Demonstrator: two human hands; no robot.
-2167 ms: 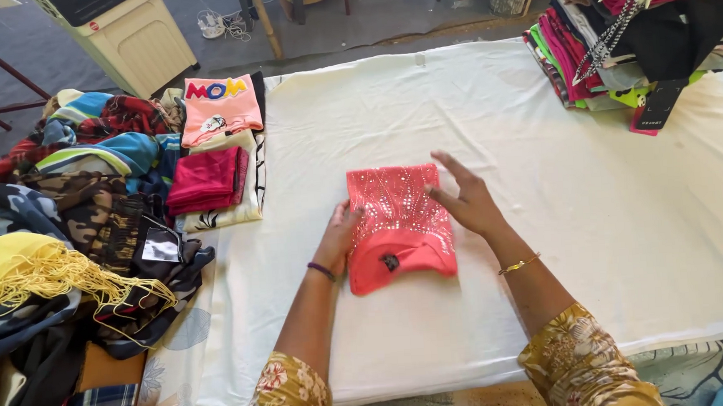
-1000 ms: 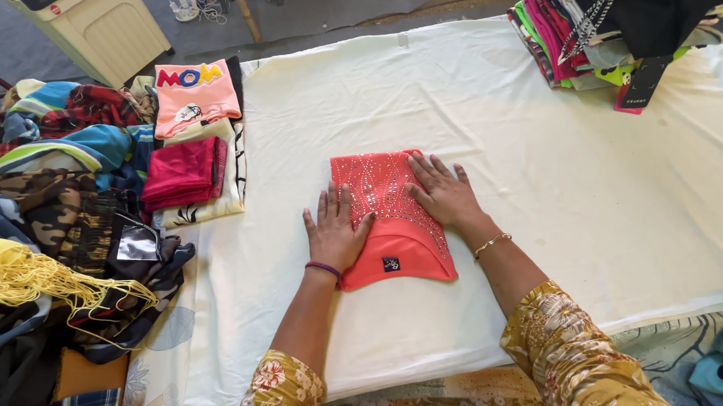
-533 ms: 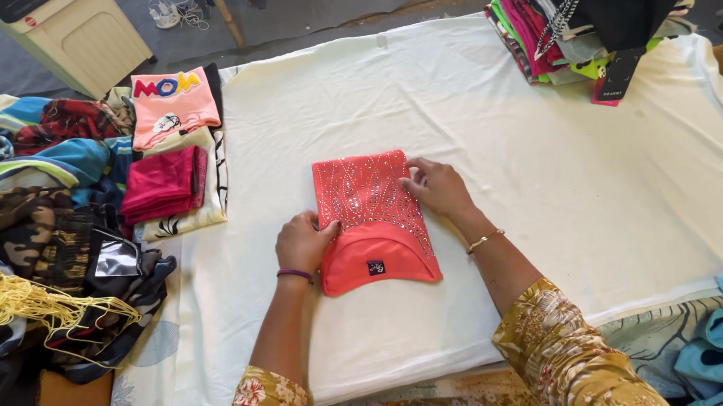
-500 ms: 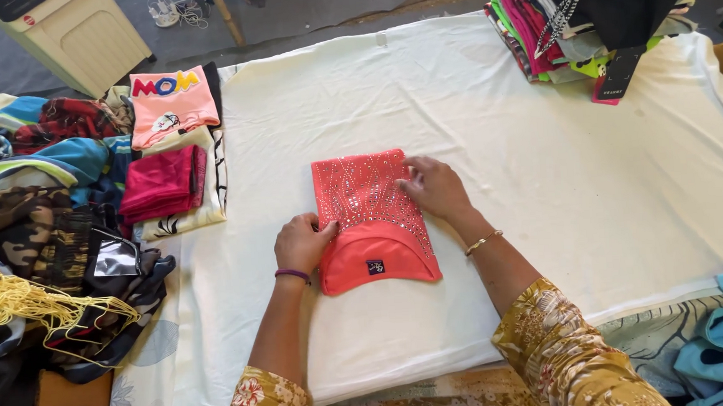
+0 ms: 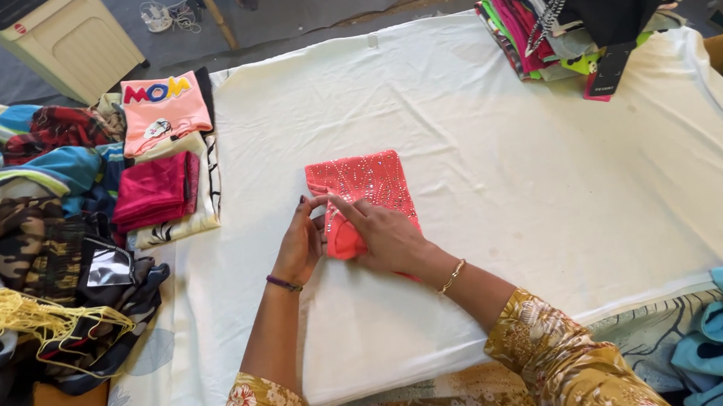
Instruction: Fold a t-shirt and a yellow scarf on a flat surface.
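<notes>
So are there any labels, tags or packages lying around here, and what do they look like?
Hang tag: on the clothes pile at the far right, long rectangle, black with a red lower end.
Shiny packet: on the dark clothes at the left, squarish, black and silvery.
Appliqué letters: on the folded pink top, far left, blocky and multicoloured.
No screens or signs.

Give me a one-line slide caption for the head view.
Both hands, left and right, fold a coral sequinned garment on a white sheet.

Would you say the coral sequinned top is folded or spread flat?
Folded: the coral top lies as a compact rectangle, both hands pinching its near edge.
</notes>
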